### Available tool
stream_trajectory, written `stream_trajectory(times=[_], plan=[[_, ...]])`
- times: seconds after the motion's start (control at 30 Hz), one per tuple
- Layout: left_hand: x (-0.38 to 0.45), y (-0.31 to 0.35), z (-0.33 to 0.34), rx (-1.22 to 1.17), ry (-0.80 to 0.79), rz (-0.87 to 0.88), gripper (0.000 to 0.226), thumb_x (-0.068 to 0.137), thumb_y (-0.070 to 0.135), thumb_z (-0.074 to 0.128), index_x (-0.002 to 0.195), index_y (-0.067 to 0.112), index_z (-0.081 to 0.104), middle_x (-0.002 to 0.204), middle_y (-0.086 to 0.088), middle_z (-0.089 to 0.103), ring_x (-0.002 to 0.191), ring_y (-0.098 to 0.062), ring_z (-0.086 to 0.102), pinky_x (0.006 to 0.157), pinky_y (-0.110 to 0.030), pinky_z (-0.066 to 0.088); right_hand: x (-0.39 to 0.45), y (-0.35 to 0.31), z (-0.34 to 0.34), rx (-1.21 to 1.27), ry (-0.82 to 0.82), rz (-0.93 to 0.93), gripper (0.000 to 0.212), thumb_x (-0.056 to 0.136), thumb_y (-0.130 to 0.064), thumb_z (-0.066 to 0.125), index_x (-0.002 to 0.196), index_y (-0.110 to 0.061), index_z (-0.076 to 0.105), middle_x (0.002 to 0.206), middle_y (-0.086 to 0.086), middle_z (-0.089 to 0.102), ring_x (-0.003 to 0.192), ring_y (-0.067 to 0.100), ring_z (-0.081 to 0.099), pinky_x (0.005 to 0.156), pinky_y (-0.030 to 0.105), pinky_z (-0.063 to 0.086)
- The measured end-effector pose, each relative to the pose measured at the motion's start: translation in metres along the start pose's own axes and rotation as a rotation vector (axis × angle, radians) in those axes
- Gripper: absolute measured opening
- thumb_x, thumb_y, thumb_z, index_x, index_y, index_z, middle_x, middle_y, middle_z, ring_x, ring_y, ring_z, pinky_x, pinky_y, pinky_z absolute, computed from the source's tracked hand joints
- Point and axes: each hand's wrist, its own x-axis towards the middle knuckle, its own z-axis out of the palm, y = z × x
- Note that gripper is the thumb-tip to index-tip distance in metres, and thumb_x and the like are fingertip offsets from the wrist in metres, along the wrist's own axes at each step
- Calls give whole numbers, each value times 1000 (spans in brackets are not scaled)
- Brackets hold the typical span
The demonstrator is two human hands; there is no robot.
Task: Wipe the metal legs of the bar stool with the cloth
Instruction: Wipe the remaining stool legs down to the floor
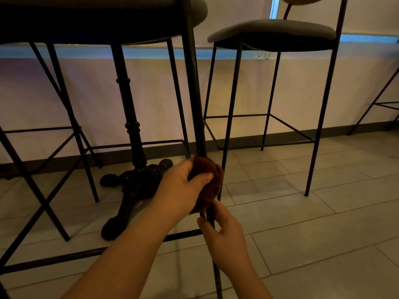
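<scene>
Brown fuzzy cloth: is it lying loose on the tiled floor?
No, the left hand grips the brown fuzzy cloth wrapped round the black metal stool leg.

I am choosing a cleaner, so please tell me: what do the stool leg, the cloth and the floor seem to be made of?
Stool leg: likely metal, thin black tube with a matte painted look and small scuffs.
Cloth: brown and fuzzy, perhaps microfibre or terry; the left hand grips it around the leg.
Floor: pale rectangular tiles with grout lines, probably ceramic or stone.
</scene>
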Motion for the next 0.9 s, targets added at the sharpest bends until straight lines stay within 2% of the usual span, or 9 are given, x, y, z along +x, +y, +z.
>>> stream_trajectory(times=[0.1,0.2,0.27,0.33,0.47,0.57,0.7,0.8,0.9], plan=[[-1,-8,3,-7,4,-25,17,87,22,62,94,38,63,101,10,69,97,-9,63,73,-19,48,-4,1,3,6,0,0,55,86,-18,60,129,-51,47,117,-25,61,109,-16,51,80,-1,40],[2,-9,0,-62,-6,-36,15,86,23,63,91,37,65,95,11,71,91,-6,66,66,-15,49,-10,3,7,21,39,2,63,88,-16,60,136,-52,38,119,-34,55,111,-21,46,82,-1,39],[2,-11,0,-79,-20,-57,15,85,22,63,90,36,66,92,12,72,86,-3,67,60,-12,49,-15,4,9,-1,68,8,65,89,-15,59,136,-54,36,116,-44,51,111,-23,44,93,9,39],[-1,-18,2,-91,-29,-90,16,85,19,63,93,33,66,93,10,72,84,-3,68,55,-10,49,-20,4,11,-43,72,43,64,90,-16,57,136,-55,35,112,-51,48,111,-22,44,109,28,35],[-6,-24,7,-81,0,-111,14,86,21,63,95,31,66,96,8,71,91,-6,65,53,-6,48,-24,7,10,-100,47,94,65,91,-13,57,140,-48,35,99,-50,48,99,-33,40,114,43,29],[-6,-21,7,-117,44,-97,10,86,24,63,92,31,67,91,11,71,83,-2,66,52,-5,47,-23,9,9,-116,41,111,63,90,-13,58,140,-45,36,97,-51,45,102,-32,40,115,43,27],[-8,-25,9,-160,77,-86,13,85,22,64,94,31,68,89,11,71,78,-1,66,52,-7,48,-22,10,9,-67,50,124,60,91,-14,56,136,-50,39,100,-51,50,128,-1,43,116,42,27],[-11,-37,14,-24,43,-98,17,86,21,64,94,35,66,94,9,70,91,-9,65,69,-20,53,-22,13,9,-41,75,92,57,92,-9,54,135,-45,45,105,-50,54,113,-17,48,115,39,29],[-9,-44,14,47,44,-92,19,85,20,65,89,39,66,94,10,70,93,-10,65,82,-30,54,-21,14,8,25,100,87,55,92,-7,53,129,-48,51,109,-39,61,110,-14,53,101,16,41]])
